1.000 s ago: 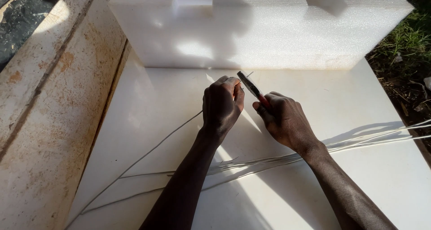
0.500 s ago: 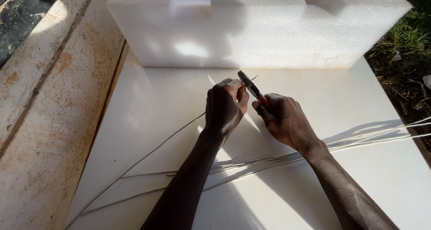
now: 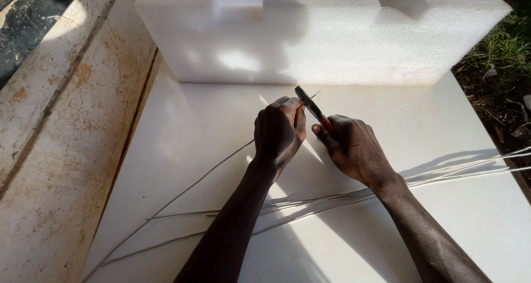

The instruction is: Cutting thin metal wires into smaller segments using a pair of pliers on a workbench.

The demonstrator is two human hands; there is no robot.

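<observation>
Centrally, near the back edge of the white surface [image 3: 453,128], a thin pale wire [image 3: 188,186] is held in the closed left hand [image 3: 278,131], and its short free end [image 3: 315,94] shows just past the dark nose of a pair of red-handled pliers [image 3: 310,106]. The pliers are gripped in the right hand [image 3: 354,147], with the fingers wrapped tightly round the handles, so that the tool's nose appears shut on or right at the wire's tip; whether the wire is actually bitten cannot be told, since the contact point is too small to make out. The left fingers are curled into a narrow fist around the wire, the thumb side pressed close to the pliers.

As a judgement, the work on this one end of the wire seems to be in hand rather than finished: the tip is at the tool, and no bent, stripped or cut piece can be seen lying nearby. From the left fist the wire trails off toward the front left corner of the surface. More wires [image 3: 332,197] of the same kind lie in a loose bundle across the surface beneath the forearms, running out over the right edge, and look untouched. A large notched block of white foam [image 3: 310,40] stands along the back edge. A rust-stained concrete ledge [image 3: 61,150] lies to the left, and grass [image 3: 506,51] at the right.
</observation>
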